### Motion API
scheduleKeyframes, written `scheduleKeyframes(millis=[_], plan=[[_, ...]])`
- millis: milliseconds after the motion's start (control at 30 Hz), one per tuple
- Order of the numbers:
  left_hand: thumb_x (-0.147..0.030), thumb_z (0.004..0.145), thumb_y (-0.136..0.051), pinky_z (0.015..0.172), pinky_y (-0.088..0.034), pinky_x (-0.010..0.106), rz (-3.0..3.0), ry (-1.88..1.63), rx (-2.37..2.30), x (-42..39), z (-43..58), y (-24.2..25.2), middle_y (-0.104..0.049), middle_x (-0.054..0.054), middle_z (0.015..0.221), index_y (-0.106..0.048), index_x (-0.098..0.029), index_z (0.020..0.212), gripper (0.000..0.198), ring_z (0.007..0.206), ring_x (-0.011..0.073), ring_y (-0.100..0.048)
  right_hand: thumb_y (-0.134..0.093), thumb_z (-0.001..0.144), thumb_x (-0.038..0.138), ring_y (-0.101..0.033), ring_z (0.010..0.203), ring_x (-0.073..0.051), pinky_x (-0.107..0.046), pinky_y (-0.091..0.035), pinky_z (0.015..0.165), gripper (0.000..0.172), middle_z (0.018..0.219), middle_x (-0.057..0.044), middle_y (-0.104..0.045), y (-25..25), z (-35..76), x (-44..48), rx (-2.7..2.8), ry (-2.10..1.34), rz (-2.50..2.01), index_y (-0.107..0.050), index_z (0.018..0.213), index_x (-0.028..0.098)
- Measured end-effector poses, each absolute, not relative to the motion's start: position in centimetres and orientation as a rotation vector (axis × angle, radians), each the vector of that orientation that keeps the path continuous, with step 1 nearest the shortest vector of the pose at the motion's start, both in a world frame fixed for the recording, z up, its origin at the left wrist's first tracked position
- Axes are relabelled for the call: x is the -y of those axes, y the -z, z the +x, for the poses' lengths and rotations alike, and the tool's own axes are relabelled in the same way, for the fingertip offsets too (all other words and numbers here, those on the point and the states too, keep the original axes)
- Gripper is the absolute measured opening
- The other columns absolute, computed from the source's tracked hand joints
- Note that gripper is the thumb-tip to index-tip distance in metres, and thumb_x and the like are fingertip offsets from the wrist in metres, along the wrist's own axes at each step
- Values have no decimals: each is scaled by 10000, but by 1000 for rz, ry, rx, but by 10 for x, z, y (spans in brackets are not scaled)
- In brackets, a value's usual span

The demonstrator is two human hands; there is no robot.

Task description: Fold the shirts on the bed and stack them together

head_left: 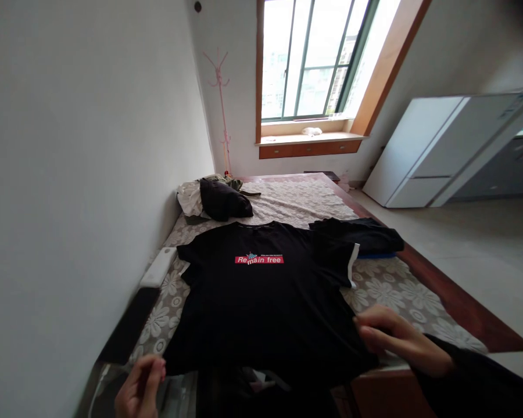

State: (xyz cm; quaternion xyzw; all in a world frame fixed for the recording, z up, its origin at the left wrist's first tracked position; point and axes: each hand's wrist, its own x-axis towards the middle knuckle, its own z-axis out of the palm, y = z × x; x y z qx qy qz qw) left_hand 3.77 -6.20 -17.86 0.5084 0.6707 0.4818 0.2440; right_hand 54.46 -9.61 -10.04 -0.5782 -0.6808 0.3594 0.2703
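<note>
A black T-shirt (261, 307) with a red "Remain free" print lies spread out in front of me, its collar pointing away toward the window. White trim shows at its sleeve edges. At the lower left, my left hand (142, 386) pinches the near left corner of the hem. My right hand (396, 337) is closed on the right side edge of the shirt, a little above the hem. The near hem hangs past the edge of the patterned bed cover (418, 290).
Folded dark clothes (357, 235) lie beyond the right sleeve. A heap of dark and pale clothing (226, 197) rests at the back left. Along the left wall are a white box (158, 267) and a black panel (131, 322). A pink coat stand (221, 110) occupies the corner.
</note>
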Motion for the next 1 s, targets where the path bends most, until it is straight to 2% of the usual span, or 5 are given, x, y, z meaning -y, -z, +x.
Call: scheduleKeyframes(millis=[100,267,467,700,1000], plan=[[-554,863,-594,709,-582,332,1621,-1100,-1671,12,62,146,-749,71,891,-709,-224,915,353,807,256,-715,-493,996,578,-516,537,-122,-243,-367,521,479,615,-6,-606,67,470,21,2113,-1209,-1273,-653,778,183],[-434,937,-492,888,-575,417,1842,-982,-1773,-74,74,140,-681,154,1265,-626,-177,1268,440,944,256,-710,-637,934,363,-612,749,-122,-226,-408,668,180,870,-11,-712,73,332,-76,2417,-873,-754,-709,933,198],[-343,910,-529,1013,-501,434,1845,-689,-2010,-137,58,165,-685,222,1203,-629,-88,1215,410,1142,318,-660,-739,809,264,-604,671,-126,-228,-380,614,6,737,48,-693,137,270,-154,2208,-774,-1181,-736,804,266],[-380,862,-642,788,-504,309,1786,-536,-1965,-163,45,161,-701,66,769,-621,-212,747,205,864,253,-694,-577,928,225,-670,705,-140,-218,-478,655,180,767,-7,-745,193,285,-183,1985,-877,-1164,-748,904,177],[-458,877,-657,485,-473,256,1590,-523,-1927,-167,46,160,-639,19,705,-549,-202,869,279,570,183,-626,-659,881,192,-665,678,-136,-218,-457,655,88,722,10,-731,208,283,-188,1915,-900,-1107,-742,852,184]])
